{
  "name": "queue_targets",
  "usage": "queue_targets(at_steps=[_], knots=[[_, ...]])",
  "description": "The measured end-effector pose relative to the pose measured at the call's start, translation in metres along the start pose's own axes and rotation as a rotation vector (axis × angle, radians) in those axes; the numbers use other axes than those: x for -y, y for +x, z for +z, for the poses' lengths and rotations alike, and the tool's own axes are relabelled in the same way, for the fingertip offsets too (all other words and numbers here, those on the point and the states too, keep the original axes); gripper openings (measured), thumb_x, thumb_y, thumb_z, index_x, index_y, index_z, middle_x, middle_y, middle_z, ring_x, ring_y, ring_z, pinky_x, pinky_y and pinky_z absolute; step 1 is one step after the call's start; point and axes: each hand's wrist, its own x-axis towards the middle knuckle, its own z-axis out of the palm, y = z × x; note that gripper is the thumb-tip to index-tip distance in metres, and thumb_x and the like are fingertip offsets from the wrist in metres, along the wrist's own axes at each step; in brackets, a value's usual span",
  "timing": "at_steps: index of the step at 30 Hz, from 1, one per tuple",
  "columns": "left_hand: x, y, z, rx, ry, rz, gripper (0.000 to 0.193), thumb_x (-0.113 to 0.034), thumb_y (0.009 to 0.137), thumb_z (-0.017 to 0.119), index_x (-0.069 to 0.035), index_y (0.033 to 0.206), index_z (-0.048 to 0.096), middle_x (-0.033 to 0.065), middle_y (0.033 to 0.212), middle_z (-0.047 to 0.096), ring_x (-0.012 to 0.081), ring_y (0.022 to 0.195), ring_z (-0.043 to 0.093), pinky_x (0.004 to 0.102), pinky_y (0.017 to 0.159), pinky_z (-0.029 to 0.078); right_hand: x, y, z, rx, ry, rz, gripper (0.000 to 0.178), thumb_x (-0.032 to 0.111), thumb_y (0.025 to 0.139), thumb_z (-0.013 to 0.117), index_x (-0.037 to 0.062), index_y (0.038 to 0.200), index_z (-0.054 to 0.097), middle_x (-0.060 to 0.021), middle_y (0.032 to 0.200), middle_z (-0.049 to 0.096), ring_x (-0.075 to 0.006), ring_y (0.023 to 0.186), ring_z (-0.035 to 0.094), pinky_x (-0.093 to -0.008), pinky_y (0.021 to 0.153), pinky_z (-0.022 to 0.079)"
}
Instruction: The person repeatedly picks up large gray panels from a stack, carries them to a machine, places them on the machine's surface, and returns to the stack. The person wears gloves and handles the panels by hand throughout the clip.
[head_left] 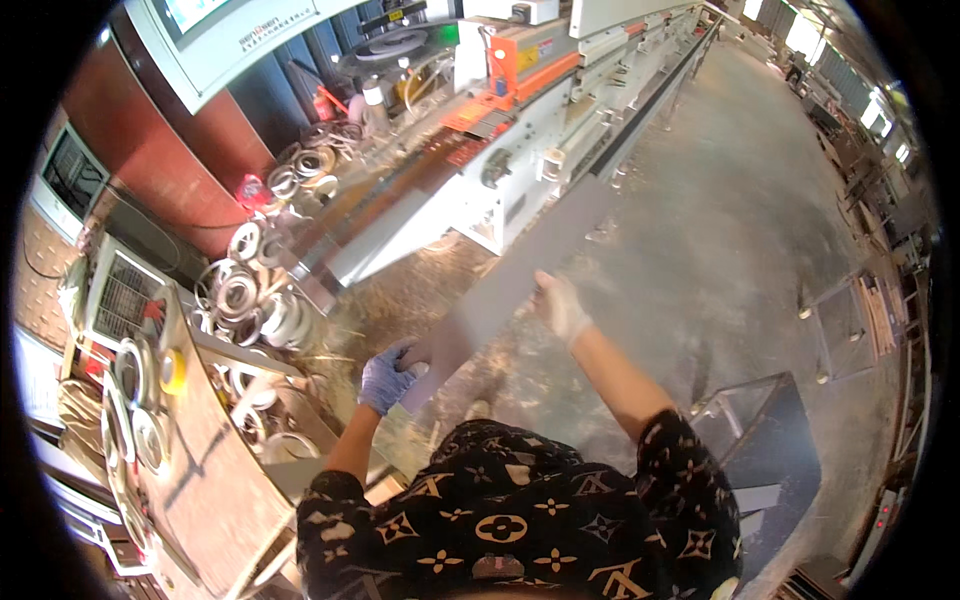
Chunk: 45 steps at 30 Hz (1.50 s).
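A long, narrow grey board [495,295] stretches diagonally in front of me, its far end up against the side rail of a long white and orange machine [520,180]. My left hand [388,378], in a bluish-purple glove, is closed on the board's near end. Farther along, my right hand [563,308] in a whitish glove grips the right-hand edge; the fingers beneath the board are hidden. Some blur softens the board's surface.
Rolls of edge tape [238,292] lie heaped at the left beside the machine. A wooden table [205,450] bearing more rolls stands at near left. To my right is a low cart with a dark panel [790,450]. Another wheeled frame [845,325] holds strips farther right.
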Motion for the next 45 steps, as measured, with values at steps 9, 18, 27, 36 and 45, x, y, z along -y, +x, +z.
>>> queue_targets(at_steps=[9,18,27,36,45], knots=[[0.033,0.103,-0.124,-0.477,0.494,0.097,0.058,-0.027,0.07,0.076,-0.013,0.122,0.054,0.0148,0.131,0.044,0.0311,0.113,0.051,0.0391,0.091,0.045,-0.036,0.229,0.18,-0.117,-0.056,0.094,0.031,0.018,0.091,0.05,0.0051,0.119,0.048,-0.0096,0.112,0.059,-0.027,0.104,0.057,-0.0471,0.085,0.046],[0.029,0.209,-0.121,-0.424,0.994,0.125,0.045,-0.047,0.081,0.056,-0.027,0.122,0.056,0.0171,0.143,0.032,0.0385,0.131,0.027,0.0487,0.109,0.019,-0.061,0.266,0.204,-0.105,-0.294,-0.345,0.078,0.015,0.078,0.067,-0.0052,0.14,0.025,-0.02,0.138,0.038,-0.0277,0.123,0.043,-0.0312,0.101,0.036],[0.041,0.195,-0.109,-0.361,1.049,0.167,0.049,-0.052,0.078,0.058,-0.03,0.121,0.056,0.0158,0.141,0.035,0.0392,0.13,0.027,0.0558,0.108,0.016,-0.017,0.254,0.222,0.072,-0.817,-0.248,0.078,0.048,0.081,0.062,0.0012,0.138,0.034,-0.0157,0.142,0.036,-0.0319,0.133,0.029,-0.0357,0.108,0.026],[0.033,0.261,-0.115,-0.516,1.02,0.045,0.047,-0.05,0.081,0.052,-0.029,0.124,0.056,0.0144,0.147,0.028,0.0397,0.136,0.016,0.0536,0.111,0.002,-0.058,0.25,0.207,0.182,-1.434,-0.482,0.061,0.052,0.082,0.054,0.0156,0.131,0.048,-0.0086,0.135,0.046,-0.0293,0.13,0.034,-0.0416,0.106,0.03],[0.003,0.273,-0.105,-0.395,1.023,-0.166,0.051,-0.053,0.083,0.046,-0.034,0.131,0.048,0.0111,0.15,0.022,0.0371,0.137,0.017,0.0557,0.109,-0.002,-0.036,0.065,0.136,0.144,-1.276,-0.549,0.048,0.033,0.085,0.058,0.0107,0.127,0.05,-0.0144,0.125,0.052,-0.0295,0.119,0.046,-0.0379,0.102,0.035]])
